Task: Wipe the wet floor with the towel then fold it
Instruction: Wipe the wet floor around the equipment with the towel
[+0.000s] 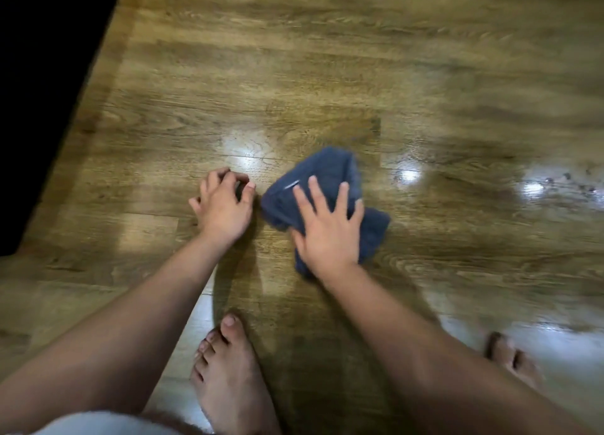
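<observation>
A dark blue towel [330,169] lies bunched on the wooden floor [294,58] at mid-frame. My right hand [328,225] presses flat on top of it with fingers spread, covering its middle. My left hand [224,202] rests on the bare floor just left of the towel, fingers curled with tips on the boards, holding nothing. Wet droplets and glossy streaks [568,181] show on the floor to the right of the towel.
My two bare feet stand near the bottom, the left foot [228,375] between my arms and the right foot [510,359] at lower right. A dark area [39,91] borders the floor along the left side. Bright light reflections [248,150] shine on the boards.
</observation>
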